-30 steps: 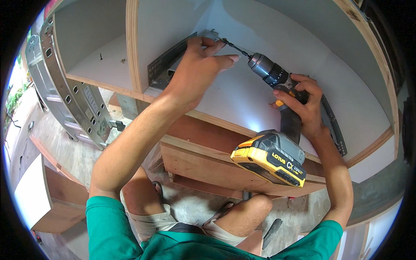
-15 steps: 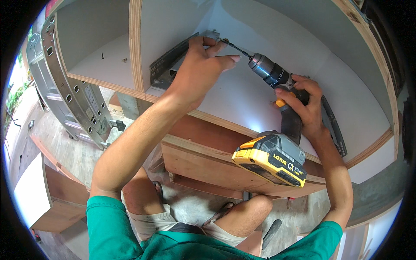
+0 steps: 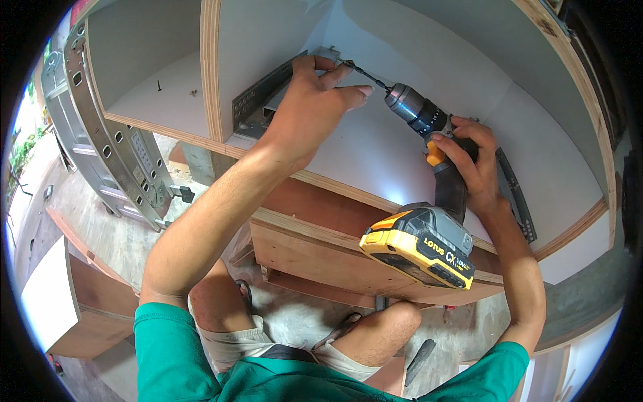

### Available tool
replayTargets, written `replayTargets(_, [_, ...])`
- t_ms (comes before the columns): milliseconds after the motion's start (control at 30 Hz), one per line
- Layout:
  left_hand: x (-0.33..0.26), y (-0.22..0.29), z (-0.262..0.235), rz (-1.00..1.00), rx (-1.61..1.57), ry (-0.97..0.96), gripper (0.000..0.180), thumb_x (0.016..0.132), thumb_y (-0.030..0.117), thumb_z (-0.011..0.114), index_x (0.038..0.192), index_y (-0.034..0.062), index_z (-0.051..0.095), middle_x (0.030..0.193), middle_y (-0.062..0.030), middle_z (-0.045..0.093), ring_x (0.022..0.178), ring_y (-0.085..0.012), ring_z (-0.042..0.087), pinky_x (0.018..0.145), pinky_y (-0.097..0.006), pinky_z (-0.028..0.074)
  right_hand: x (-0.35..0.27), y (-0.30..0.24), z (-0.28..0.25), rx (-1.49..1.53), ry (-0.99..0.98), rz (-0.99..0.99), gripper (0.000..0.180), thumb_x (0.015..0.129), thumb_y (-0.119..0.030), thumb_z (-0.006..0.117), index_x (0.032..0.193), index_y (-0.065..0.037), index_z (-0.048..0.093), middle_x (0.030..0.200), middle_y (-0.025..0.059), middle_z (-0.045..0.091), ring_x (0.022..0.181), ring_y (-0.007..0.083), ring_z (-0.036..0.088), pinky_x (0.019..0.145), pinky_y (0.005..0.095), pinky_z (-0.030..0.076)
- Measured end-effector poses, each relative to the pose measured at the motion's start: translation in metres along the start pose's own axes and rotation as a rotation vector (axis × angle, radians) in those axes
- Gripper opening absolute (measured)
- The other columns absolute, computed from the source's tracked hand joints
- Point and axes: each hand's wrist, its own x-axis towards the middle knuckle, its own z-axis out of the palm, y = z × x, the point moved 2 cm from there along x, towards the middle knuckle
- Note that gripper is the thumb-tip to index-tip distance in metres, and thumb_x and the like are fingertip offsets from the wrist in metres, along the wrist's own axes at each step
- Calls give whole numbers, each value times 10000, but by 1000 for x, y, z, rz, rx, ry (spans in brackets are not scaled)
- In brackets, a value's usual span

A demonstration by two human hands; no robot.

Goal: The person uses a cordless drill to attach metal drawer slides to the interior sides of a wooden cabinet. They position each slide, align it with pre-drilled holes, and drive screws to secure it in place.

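Little has moved: left hand [image 3: 311,110] still presses the metal drawer slide [image 3: 268,94] against the cabinet's divider panel [image 3: 211,67]; right hand [image 3: 472,164] grips the cordless drill [image 3: 429,201], bit at the slide, fastening seemingly unfinished.

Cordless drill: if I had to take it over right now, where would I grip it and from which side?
Probably the cordless drill by its black handle between motor and yellow battery, from the right, where the right hand wraps it; the bit points left toward the left hand.

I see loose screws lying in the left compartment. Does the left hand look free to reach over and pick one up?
Probably not right away: the left hand is pressed on the drawer slide by the drill bit, and the plywood divider stands between it and the screws.
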Motion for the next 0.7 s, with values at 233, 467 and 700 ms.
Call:
replayTargets(233, [1,-1,-2,20,17,-14,745,957,32,670,1501,-127,187,1582,-370,347,1387,-366,576,1212,-431,443,-1,2,2,5,-5,-5,682,740,-1,914,1359,-188,697,1294,123,517,1276,368,579,1028,465,558])
replayTargets(467, [-3,3,1,-1,11,-10,750,956,34,667,1508,-117,181,1587,-369,347,1394,-362,572,1195,-424,448,-1,1,0,23,-4,-2,679,739,-24,926,1353,-194,694,1287,122,523,1267,371,588,1021,472,564])
replayTargets(700, [-2,1,0,7,7,-9,741,953,38,666,1499,-118,190,1581,-360,368,1398,-360,571,1185,-426,456,0,1,0,31,-9,-2,689,732,-22,922,1357,-187,685,1282,124,534,1270,384,591,1024,484,561])
